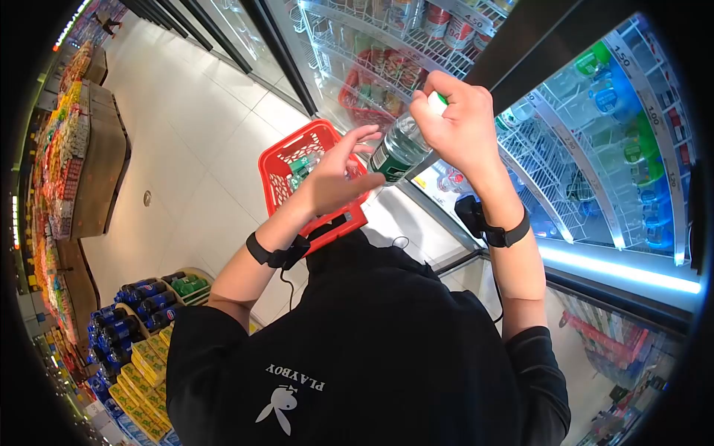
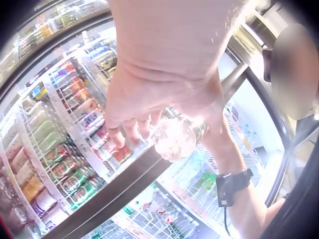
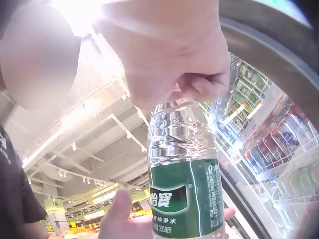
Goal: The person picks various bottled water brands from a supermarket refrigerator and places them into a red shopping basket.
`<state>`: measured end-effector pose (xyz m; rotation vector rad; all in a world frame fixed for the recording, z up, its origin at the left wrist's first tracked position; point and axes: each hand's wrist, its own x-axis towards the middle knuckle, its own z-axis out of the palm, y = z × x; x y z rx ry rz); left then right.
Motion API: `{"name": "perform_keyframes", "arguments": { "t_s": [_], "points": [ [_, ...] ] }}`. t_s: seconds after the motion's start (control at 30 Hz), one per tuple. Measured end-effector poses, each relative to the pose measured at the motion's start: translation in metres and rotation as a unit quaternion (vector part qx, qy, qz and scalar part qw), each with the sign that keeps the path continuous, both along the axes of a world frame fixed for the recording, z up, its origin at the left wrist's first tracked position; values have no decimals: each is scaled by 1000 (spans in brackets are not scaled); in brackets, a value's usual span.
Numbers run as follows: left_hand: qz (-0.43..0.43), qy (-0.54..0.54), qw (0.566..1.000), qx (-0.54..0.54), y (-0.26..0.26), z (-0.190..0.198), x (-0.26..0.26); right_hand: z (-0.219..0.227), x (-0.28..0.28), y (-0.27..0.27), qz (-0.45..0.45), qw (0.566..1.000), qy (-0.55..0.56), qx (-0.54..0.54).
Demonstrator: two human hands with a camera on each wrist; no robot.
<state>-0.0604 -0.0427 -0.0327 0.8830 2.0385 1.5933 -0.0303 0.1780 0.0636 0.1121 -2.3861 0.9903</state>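
Note:
My right hand [image 1: 461,123] grips a clear water bottle [image 1: 398,152] at its neck, and a bit of green cap shows between the fingers. The bottle has a green label [image 3: 187,194] with white characters and tilts with its base toward my left hand [image 1: 338,175]. That hand's fingers are extended around the lower end of the bottle, the thumb overlapping it in the head view. In the left wrist view the round clear base [image 2: 174,139] sits near the palm. Under the left hand is a red basket [image 1: 271,167] with green-labelled clear bottles [image 1: 301,167] inside.
Shelves of drinks [image 1: 632,141] stand in a lit fridge at right. A dark door frame [image 1: 520,59] runs beside the right hand. Stacked yellow boxes [image 1: 145,372] and dark blue bottles [image 1: 115,331] stand at lower left, with a shelf of goods [image 1: 67,141] beyond the tiled floor.

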Motion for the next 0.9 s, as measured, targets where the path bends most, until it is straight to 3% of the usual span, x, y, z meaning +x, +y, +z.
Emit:
{"name": "perform_keyframes", "arguments": {
  "t_s": [0.03, 0.1, 0.17, 0.23, 0.33, 0.4, 0.57, 0.63, 0.7, 0.77, 0.83, 0.9],
  "points": [
    [-6, 4, 1000, 2, 8, 19, 4, 8, 7, 6, -8, 1000, -3, -21],
    [-98, 15, 994, -34, 24, 40, 16, 25, 21, 14, -20, 996, -35, -75],
    [-83, 23, 996, -5, 43, 43, 29, 36, 31, 25, -31, 991, -42, -122],
    [-80, -52, 995, 20, 57, 55, 40, 51, 44, 33, -33, 989, -48, -134],
    [-115, -73, 989, 64, 71, 56, 46, 66, 61, 49, -32, 991, -61, -113],
    [-134, -127, 981, 60, 76, 67, 49, 69, 68, 56, -24, 989, -55, -137],
    [-199, -129, 966, 103, 91, 71, 51, 71, 87, 69, 14, 979, -32, -203],
    [-226, -208, 945, 117, 97, 79, 57, 61, 85, 74, 7, 979, -22, -205],
    [-241, -209, 942, 103, 104, 83, 62, 59, 94, 70, 62, 947, 9, -316],
    [-267, -230, 932, 85, 110, 91, 71, 65, 101, 69, 64, 931, -17, -359],
    [-283, -217, 929, 96, 117, 91, 77, 71, 112, 74, 96, 879, -77, -461],
    [-294, -215, 926, 98, 122, 92, 82, 69, 118, 79, 100, 879, -70, -461]
  ]
}}
